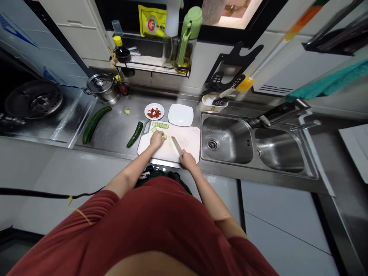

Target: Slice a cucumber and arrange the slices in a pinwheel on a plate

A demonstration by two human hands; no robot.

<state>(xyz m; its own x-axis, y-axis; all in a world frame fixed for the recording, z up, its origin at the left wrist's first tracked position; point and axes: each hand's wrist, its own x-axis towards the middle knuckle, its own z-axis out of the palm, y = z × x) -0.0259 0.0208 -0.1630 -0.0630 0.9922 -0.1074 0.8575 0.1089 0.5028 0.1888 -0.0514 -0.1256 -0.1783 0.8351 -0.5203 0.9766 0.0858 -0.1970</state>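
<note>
One kitchen knife (176,145), centre frame, handle wrapped by right hand (188,159); left hand (156,141), apart from it, touches a cucumber slice (164,137) on the cutting board (188,142), grip unclear to me. I judge the slice light, slippery, fragile: best pinched by its rim.

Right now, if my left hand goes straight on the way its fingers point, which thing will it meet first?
Your left hand would first meet the cucumber piece right in front of it; they may already touch, I cannot tell. Beyond, roughly in line, lies the knife.
</note>
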